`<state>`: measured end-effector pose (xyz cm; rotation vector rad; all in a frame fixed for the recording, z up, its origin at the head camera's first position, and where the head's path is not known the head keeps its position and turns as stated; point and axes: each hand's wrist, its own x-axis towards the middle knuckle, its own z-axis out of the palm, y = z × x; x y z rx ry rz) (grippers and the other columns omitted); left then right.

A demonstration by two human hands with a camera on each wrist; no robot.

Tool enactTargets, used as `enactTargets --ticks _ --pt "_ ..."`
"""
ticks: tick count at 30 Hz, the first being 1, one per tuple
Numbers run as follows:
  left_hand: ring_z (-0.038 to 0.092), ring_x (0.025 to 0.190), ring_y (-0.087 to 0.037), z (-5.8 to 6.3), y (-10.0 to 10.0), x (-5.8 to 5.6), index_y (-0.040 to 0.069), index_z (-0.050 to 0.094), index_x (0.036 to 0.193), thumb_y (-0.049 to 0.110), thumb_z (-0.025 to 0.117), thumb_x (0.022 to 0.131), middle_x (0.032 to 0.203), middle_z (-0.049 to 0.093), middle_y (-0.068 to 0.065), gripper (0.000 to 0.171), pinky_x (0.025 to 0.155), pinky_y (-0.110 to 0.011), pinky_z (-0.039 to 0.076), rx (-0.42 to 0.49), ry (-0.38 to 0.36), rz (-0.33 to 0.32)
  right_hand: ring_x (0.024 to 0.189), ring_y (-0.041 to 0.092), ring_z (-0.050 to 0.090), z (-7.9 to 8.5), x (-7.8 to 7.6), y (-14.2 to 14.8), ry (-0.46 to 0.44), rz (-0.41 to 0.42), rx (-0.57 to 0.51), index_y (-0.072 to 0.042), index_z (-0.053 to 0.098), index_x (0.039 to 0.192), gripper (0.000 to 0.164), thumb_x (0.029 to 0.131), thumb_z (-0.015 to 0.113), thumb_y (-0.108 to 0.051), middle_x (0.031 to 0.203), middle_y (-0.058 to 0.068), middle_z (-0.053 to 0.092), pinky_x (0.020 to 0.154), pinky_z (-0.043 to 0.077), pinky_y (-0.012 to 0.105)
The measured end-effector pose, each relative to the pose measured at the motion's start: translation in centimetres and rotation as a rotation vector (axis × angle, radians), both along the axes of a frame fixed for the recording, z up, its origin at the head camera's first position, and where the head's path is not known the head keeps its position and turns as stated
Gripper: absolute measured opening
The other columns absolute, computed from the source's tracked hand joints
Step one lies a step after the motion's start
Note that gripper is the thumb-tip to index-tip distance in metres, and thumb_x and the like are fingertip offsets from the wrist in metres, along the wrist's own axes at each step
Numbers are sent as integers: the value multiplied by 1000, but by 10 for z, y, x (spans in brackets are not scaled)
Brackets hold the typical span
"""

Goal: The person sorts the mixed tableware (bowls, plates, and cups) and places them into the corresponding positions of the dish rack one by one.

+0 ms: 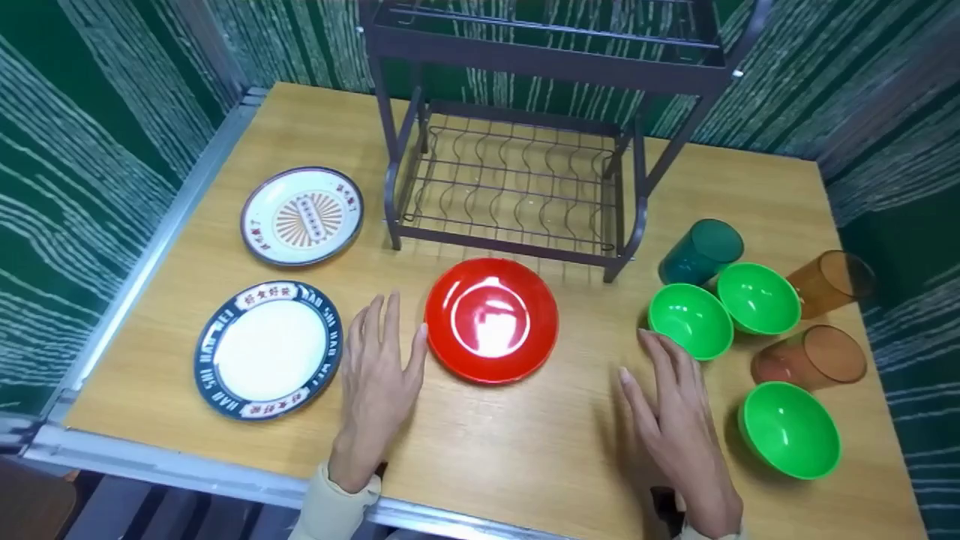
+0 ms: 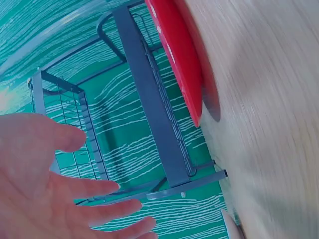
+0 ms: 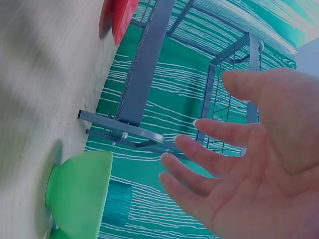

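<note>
My left hand [image 1: 379,390] hovers over the table between a blue-rimmed white plate and a red plate [image 1: 491,321], fingers extended and holding nothing. Its thumb tip appears near the red plate's left edge; the left wrist view shows the palm [image 2: 25,174] apart from that plate. Over on the right, my right hand [image 1: 679,420] holds nothing, with its fingers loosely extended. The fingertips overlap the near edge of a green bowl [image 1: 691,321] in the head view. In the right wrist view a gap separates the hand [image 3: 264,159] from the green bowl [image 3: 79,194].
A dark two-tier dish rack [image 1: 502,244] stands at the back. To the left lie the blue-rimmed plate [image 1: 270,351] and a patterned plate [image 1: 302,216]. Two more green bowls [image 1: 789,430], a teal cup [image 1: 701,251] and two orange cups [image 1: 808,358] crowd the right side.
</note>
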<state>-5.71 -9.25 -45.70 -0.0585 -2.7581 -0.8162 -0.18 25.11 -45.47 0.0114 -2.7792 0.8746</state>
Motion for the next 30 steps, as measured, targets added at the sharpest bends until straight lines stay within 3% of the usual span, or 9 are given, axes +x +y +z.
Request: enactTargets --ticks 7,10,12,14,18,24,30 --pt "53 124 -34 4 -3 0 5 50 151 34 68 100 145 54 -19 61 97 -49 54 59 19 39 134 35 45 -2 -4 -1 104 -2 -64 -6 51 147 52 100 69 -18 145 20 48 111 37 59" --pt "56 118 -33 6 -3 -2 5 53 148 31 70 98 140 58 -19 59 93 -47 56 78 28 46 127 32 51 -3 -5 -1 200 17 -91 0 55 142 48 97 71 -8 137 19 55 113 38 38" --pt "58 113 -32 8 -2 -2 4 54 146 30 71 98 134 61 -19 57 90 -45 57 92 31 53 120 30 55 -4 -7 -1 254 32 -104 2 56 138 45 96 71 -3 130 19 58 107 37 23" --pt "59 108 -30 9 0 -3 4 56 144 30 71 98 129 63 -17 55 87 -42 59 113 27 61 112 28 57 -5 -8 -1 286 43 -118 4 58 134 41 95 70 0 122 19 61 97 38 16" --pt "62 97 -27 8 6 -5 5 58 141 31 69 100 121 63 -15 50 79 -34 59 178 -22 77 101 21 58 -6 -11 -3 252 22 -130 4 61 127 31 98 68 -3 110 16 64 84 42 16" --pt "64 91 -25 0 20 -13 2 57 140 32 65 102 117 62 -13 49 73 -30 58 278 -168 84 86 14 58 -5 -13 -7 155 -25 -111 1 64 118 21 102 65 -13 97 8 64 74 43 8" --pt "63 85 -21 -9 22 -17 -3 53 141 30 62 103 116 61 -15 50 72 -27 58 297 -253 77 83 14 60 -5 -16 -15 60 -48 -99 -2 66 112 22 105 62 -22 95 6 67 71 54 27"
